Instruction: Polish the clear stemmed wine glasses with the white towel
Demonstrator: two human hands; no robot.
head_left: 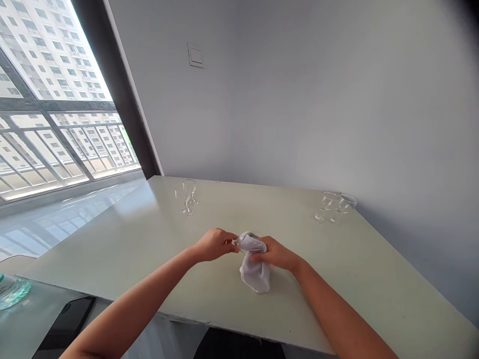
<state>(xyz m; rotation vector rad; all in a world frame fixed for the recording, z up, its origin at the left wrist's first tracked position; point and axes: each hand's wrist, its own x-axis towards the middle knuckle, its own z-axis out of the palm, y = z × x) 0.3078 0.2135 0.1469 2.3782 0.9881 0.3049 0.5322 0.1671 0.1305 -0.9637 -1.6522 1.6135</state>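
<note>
Head view: Both hands meet mid-scene, over the near part of the pale counter (258, 209), and all the action is right here!
Left hand: This one (213, 245) comes in from the side, fingers pinching the exposed end of a clear glass (235, 243), probably to steady it while leaving the rest free for wrapping.
Right hand: Over here (280, 254) the fingers grip the pale cloth (256, 273), thumb toward us, seemingly pressing fabric round the glass.
Glass: Between the hands, lying roughly sideways, mostly covered; its exact shape I can't tell.
Cloth: Bunched on top, loose end hanging below; whether it touches down, can't tell.
Back left: Two stemmed glasses (187, 202) standing close together, well apart from the hands.
Back right: Another pair of glasses (346, 203), upright, likely set that far off to spare them a knock.
</note>
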